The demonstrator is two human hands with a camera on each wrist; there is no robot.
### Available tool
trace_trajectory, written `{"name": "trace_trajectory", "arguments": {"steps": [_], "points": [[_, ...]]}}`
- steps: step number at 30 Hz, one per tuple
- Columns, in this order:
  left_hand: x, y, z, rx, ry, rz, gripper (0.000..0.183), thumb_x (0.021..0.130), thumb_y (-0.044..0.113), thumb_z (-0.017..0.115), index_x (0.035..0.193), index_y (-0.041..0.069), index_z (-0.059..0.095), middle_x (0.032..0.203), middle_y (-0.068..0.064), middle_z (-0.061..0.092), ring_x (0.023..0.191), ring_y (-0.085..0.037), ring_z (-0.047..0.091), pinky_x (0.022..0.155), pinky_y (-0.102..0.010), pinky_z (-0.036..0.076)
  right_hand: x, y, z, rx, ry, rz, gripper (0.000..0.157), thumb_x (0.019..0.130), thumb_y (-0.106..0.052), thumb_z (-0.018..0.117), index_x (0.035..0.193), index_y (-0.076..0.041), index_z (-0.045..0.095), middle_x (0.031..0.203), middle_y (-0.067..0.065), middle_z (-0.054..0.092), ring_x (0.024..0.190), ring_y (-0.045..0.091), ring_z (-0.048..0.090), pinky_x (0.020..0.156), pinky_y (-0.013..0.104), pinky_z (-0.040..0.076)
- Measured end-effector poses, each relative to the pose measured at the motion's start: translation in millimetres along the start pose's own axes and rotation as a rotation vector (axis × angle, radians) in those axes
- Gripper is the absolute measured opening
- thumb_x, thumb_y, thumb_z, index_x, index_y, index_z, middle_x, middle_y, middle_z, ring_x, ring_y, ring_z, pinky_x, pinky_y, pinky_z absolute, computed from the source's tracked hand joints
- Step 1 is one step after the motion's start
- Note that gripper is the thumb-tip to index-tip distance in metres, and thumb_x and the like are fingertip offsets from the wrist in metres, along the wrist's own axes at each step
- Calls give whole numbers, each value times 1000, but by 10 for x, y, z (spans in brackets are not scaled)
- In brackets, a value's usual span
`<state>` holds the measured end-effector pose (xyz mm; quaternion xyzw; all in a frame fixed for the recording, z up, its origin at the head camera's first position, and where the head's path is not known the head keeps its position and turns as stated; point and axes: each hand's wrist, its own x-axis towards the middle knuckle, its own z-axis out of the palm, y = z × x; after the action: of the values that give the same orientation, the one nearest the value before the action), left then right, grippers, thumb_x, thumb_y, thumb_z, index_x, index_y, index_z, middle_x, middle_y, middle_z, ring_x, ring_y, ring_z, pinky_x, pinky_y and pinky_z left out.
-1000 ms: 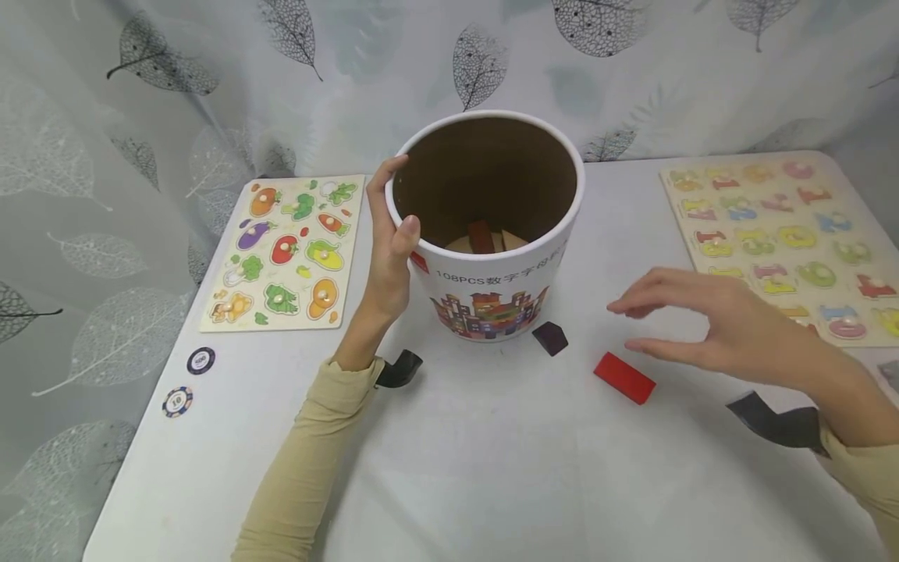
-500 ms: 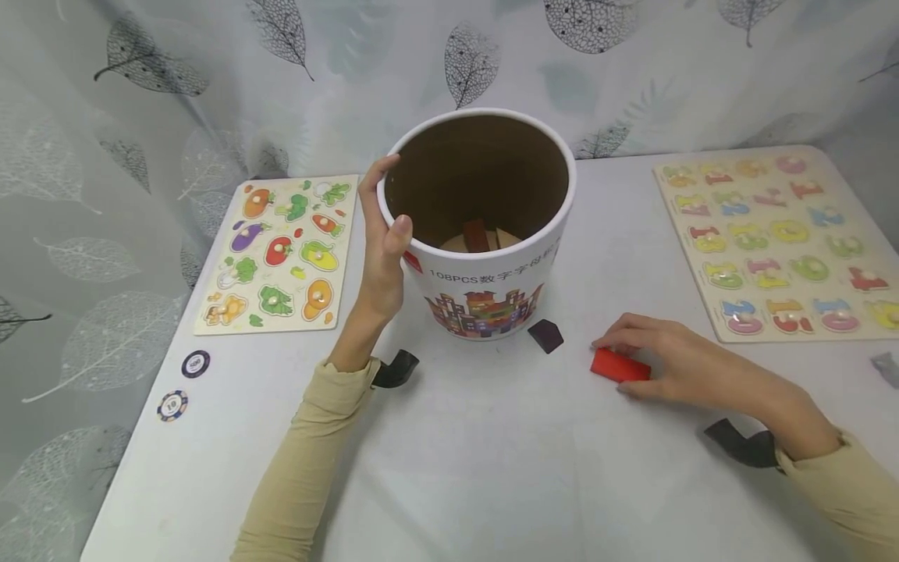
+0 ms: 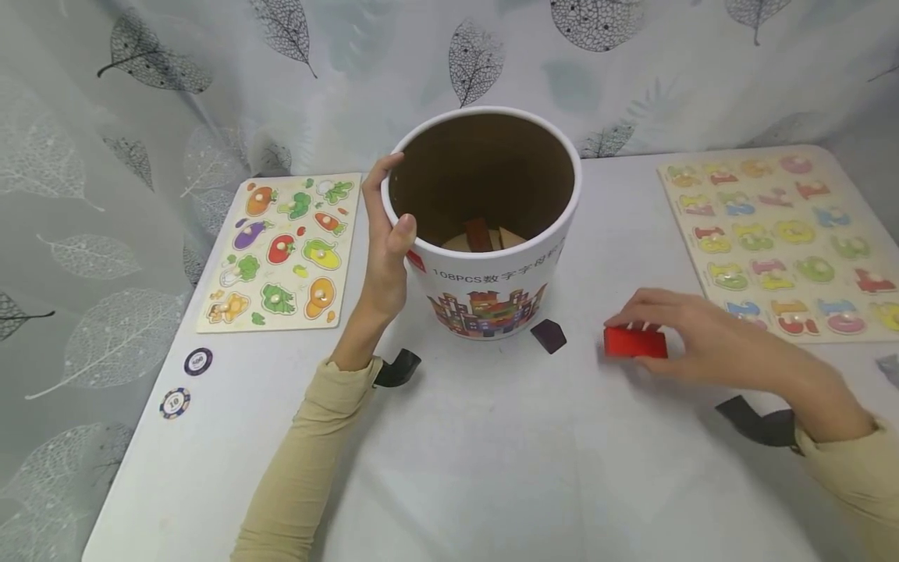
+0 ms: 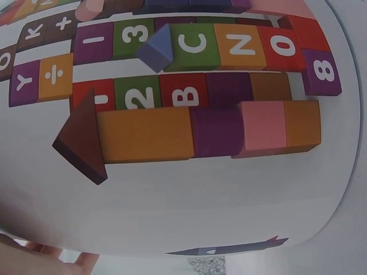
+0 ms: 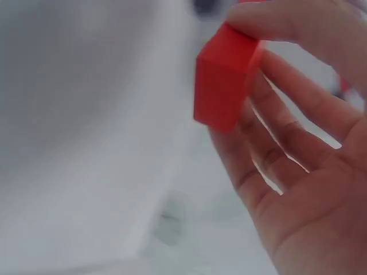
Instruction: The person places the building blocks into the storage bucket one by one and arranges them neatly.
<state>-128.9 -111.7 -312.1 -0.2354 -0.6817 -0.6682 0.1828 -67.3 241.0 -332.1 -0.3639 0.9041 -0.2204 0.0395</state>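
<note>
A large white bucket (image 3: 485,273) with printed blocks and lettering stands upright on the table. My left hand (image 3: 386,257) grips its left rim, fingers on the outside and thumb over the near edge; the left wrist view is filled by the bucket's printed side (image 4: 149,200). At the bottom of the bucket lie a dark red block (image 3: 479,235) and a pale wooden piece. My right hand (image 3: 709,339) pinches a red rectangular block (image 3: 634,343) between thumb and fingers, slightly above the table. In the right wrist view that red block (image 5: 226,80) shows at the fingertips.
A dark five-sided block (image 3: 548,336) lies at the bucket's foot. A vegetable puzzle board (image 3: 295,273) sits at left, with two chips (image 3: 198,361) before it. On the right lies a number puzzle board (image 3: 765,226). A leaf-patterned curtain (image 3: 393,70) hangs behind.
My right hand has come down to the red block, taken hold of it and raised it off the table. The left hand has kept its hold on the bucket's rim.
</note>
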Motion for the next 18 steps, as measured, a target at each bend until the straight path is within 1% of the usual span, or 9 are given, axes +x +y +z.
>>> {"name": "trace_trajectory", "arguments": {"steps": [2,3,6,9,10,13,15,16,18], "points": [[2,-1,-4,-8,-1,4,101,80,77,50,145,6,20,148,-19,32,132,-38,37,107,-64,34,64,-37,-209,13,82,-36,63,61,-3,89,116,-24,68,107,-14,62,92,-2,52,77,11,48],[2,-4,-6,-12,-1,6,101,80,76,50,145,6,21,148,-19,32,132,-39,37,107,-64,33,109,-57,-322,18,127,-64,61,62,-7,90,117,-23,69,107,-13,63,92,-4,52,79,8,46],[7,-9,-9,-19,-5,12,101,80,76,51,145,5,20,148,-21,31,132,-40,36,107,-64,33,280,-158,-643,41,295,-171,60,59,-7,92,116,-13,70,109,-11,65,93,-7,54,85,4,40],[11,-13,-10,-19,-7,16,102,80,76,51,145,4,20,148,-21,30,133,-40,36,107,-65,33,532,-307,-877,92,435,-291,54,68,-13,88,117,-1,69,109,-2,68,95,-4,58,87,8,42],[12,-12,-12,-19,-6,14,101,80,76,51,145,4,20,148,-22,30,133,-40,36,107,-65,33,635,-378,-922,167,468,-324,54,67,-6,87,116,3,67,108,3,68,95,0,60,88,11,44],[11,-14,-13,-21,-5,5,102,80,76,51,145,5,19,148,-20,30,133,-38,36,107,-64,34,940,-561,-974,414,512,-449,49,71,4,81,115,13,63,105,17,66,96,14,61,90,19,49],[8,-17,-15,-8,-5,-8,103,79,78,51,146,5,19,149,-17,31,133,-33,37,108,-61,34,1098,-663,-958,561,516,-481,50,67,14,79,114,16,62,103,19,64,96,22,60,90,23,52],[7,-18,-16,-1,-6,-14,104,79,78,51,146,6,19,149,-15,31,134,-31,37,109,-59,35,1164,-695,-941,607,517,-487,49,67,15,78,114,16,62,103,19,64,96,24,59,90,24,52],[1,-20,-20,16,-6,-20,106,78,79,50,147,5,18,150,-12,30,134,-27,36,109,-57,35,1255,-734,-910,591,519,-465,49,68,14,79,114,14,64,103,13,65,97,24,59,90,23,52]]}}
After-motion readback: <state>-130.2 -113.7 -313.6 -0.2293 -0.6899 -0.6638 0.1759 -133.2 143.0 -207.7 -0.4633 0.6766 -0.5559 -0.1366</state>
